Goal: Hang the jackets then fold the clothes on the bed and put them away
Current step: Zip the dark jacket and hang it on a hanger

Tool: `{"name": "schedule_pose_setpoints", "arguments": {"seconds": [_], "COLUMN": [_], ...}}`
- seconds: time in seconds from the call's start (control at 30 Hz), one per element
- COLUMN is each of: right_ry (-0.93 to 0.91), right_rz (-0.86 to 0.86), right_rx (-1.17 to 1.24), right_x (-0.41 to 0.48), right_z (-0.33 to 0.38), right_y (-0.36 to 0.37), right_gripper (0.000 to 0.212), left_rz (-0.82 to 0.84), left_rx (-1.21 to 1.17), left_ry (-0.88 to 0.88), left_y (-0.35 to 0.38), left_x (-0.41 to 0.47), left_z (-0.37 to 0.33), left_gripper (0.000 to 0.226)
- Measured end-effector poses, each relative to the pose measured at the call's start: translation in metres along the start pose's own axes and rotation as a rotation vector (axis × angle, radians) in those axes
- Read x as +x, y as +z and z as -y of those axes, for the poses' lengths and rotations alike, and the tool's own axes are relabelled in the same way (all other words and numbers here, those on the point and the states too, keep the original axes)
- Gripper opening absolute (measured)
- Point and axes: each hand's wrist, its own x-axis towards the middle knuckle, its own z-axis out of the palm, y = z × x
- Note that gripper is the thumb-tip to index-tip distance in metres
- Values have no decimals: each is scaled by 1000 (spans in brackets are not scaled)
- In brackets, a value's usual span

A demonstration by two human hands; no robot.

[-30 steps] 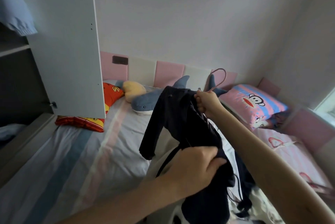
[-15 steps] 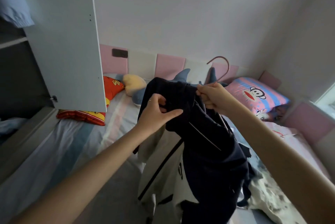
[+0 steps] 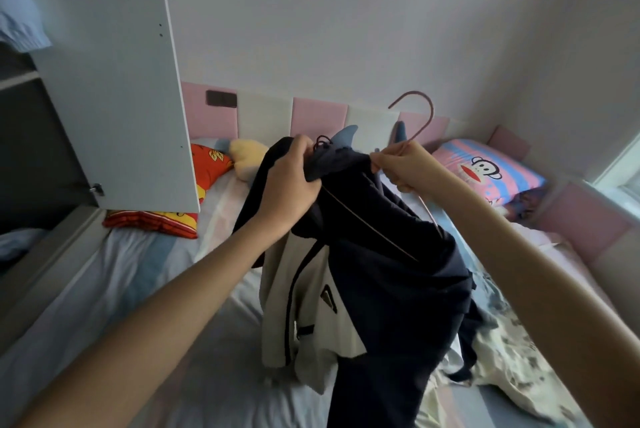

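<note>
**Left grip (image 3: 291,185) now up at the collar of the jacket (image 3: 398,271)**

Up from low on the dark cloth a second ago, and now close beside the right grip (image 3: 401,164). Beneath it all, a bed (image 3: 104,271) with a pale striped sheet, running back to a pink and white padded headboard (image 3: 318,116). At the left, an open white wardrobe door (image 3: 114,81). Above the middle of the bed, the navy and white jacket, hanging down with its lower folds near the sheet. On the bed to the right, a crumpled patterned cloth (image 3: 502,341) and a pink and blue monkey pillow (image 3: 485,171). To the left, a red cushion (image 3: 207,164), partly hidden behind the door. Behind the jacket, a blue shark plush (image 3: 346,135) and a yellow plush (image 3: 247,157). Clamps a bunch of collar cloth in the left grip. Pinches the neck of a pink hanger (image 3: 420,112) in the right grip, at the edge of the collar. Hook up, thin arms slanting down against the navy cloth.
</note>
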Motion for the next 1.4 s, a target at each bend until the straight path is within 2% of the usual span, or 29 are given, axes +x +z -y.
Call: {"name": "schedule_pose_setpoints", "arguments": {"seconds": [0.13, 0.23, 0.27, 0.3, 0.33, 0.37, 0.4, 0.43, 0.5, 0.53, 0.6, 0.67, 0.73, 0.9, 0.97, 1.07, 1.17, 1.2, 1.23, 1.3, 1.33, 1.37, 1.4], "right_ry": [-8, 40, 75, 107, 132, 151, 170, 196, 270, 309, 351, 350, 336, 324, 299, 257, 256, 264, 280, 330, 356, 375, 387], "right_rz": [-34, -46, -31, -12, 9, 29, 48, 66, 94, 107, 121, 129, 124, 38, -61, -209, -238, -212, -183, -128, -97, -69, -45], "right_rx": [-148, 30, 141, 234, 298, 333, 360, 388, 486, 539, 602, 622, 643, 791, 817, 868, 863, 838, 808, 770, 786, 819, 849], "right_x": [0, 5, 8, 11, 14, 17, 19, 21, 27, 30, 34, 34, 34, 37, 40, 41, 44, 45, 46, 46, 44, 42, 40], "right_z": [-15, -15, -11, -4, 2, 8, 12, 12, 13, 14, 17, 21, 23, 19, 14, 8, 11, 12, 12, 7, 2, -2, -8], "right_y": [2, 3, 3, 1, 3, 5, 8, 12, 17, 18, 18, 20, 23, 23, 26, 33, 39, 39, 38, 36, 36, 34, 32], "right_gripper": [33, 33, 34, 33, 33, 33, 34, 35, 38, 39, 39, 39, 40, 41, 41, 39, 36, 36, 37, 37, 38, 38, 39], "left_rz": [-115, -111, -13, 161, 369, 506, 515, 408, 235, 238, 369, 480, 460, 502, 483, 424, 317, 349, 459, 832, 979, 1030, 992], "left_rx": [56, 31, -12, -42, -40, -6, 61, 134, 197, 209, 242, 150, 38, 49, 32, -113, -179, -159, -115, -88, -146, -250, -343], "left_ry": [23, 62, 39, -22, -114, -183, -203, -160, 47, 172, 331, 251, 129, 61, -8, -82, -83, -75, -37, 47, 33, -28, -110], "left_y": [-33, -32, -25, -16, -7, 1, 7, 12, 19, 23, 37, 46, 47, 36, 33, 33, 37, 37, 36, 26, 17, 7, -4], "left_x": [11, -6, -19, -33, -49, -66, -82, -97, -116, -118, -117, -112, -107, -92, -83, -72, -73, -76, -78, -82, -82, -80, -79], "left_z": [-9, -16, -14, -11, -5, 2, 8, 9, -3, -13, -28, -38, -43, -37, -40, -58, -84, -90, -90, -83, -75, -68, -59], "left_gripper": [29, 28, 28, 35, 48, 60, 66, 68, 66, 67, 73, 63, 48, 49, 45, 36, 33, 31, 30, 33, 34, 33, 32]}}
